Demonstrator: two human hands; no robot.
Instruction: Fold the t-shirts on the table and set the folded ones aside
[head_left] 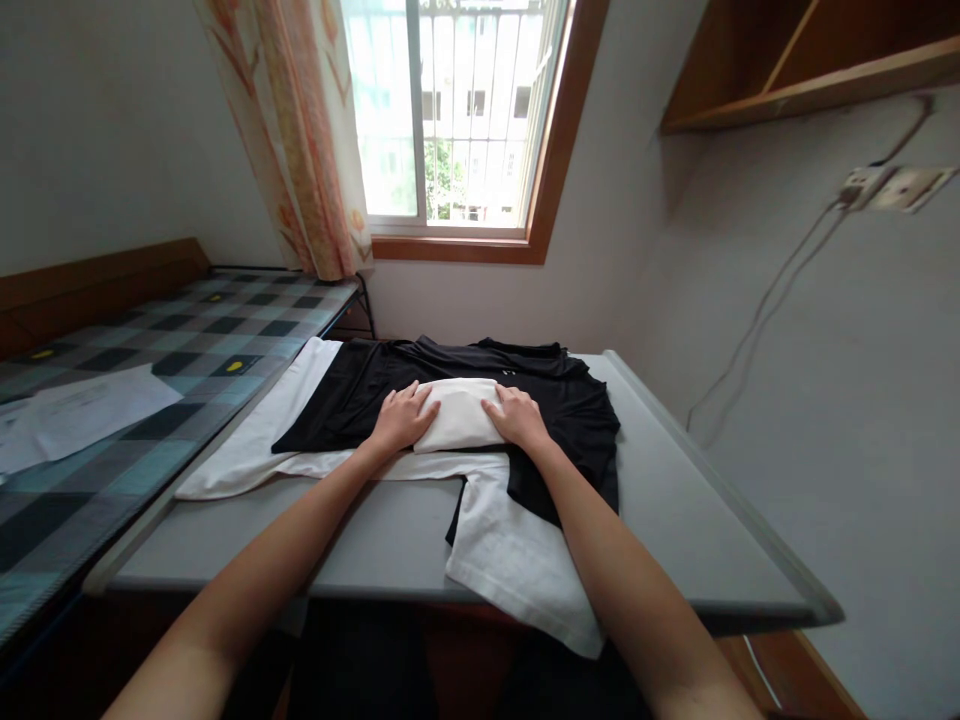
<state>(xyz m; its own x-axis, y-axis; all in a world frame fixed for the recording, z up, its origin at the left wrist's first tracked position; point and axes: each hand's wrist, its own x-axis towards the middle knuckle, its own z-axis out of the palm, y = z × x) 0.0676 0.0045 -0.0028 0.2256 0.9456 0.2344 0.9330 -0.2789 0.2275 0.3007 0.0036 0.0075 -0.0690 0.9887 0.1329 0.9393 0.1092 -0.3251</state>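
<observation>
A small folded white cloth bundle [459,415] lies on top of a black T-shirt [570,400] spread on the table. My left hand [403,415] rests on the bundle's left edge, its fingers apart and the thumb on the white fabric. On the opposite edge lies my right hand [517,415], also with fingers spread. Beneath the black shirt is a white T-shirt [232,450]; it shows at the left, and its white sleeve [517,560] hangs over the table's front edge. The underside of the bundle is hidden.
The grey-white table [675,500] has a raised rim. To its left stands a bed with a checked mattress [247,310] and paper sheets [90,410]. Ahead are a window [465,130] and a curtain [307,130]. A cable [750,330] runs down the right wall.
</observation>
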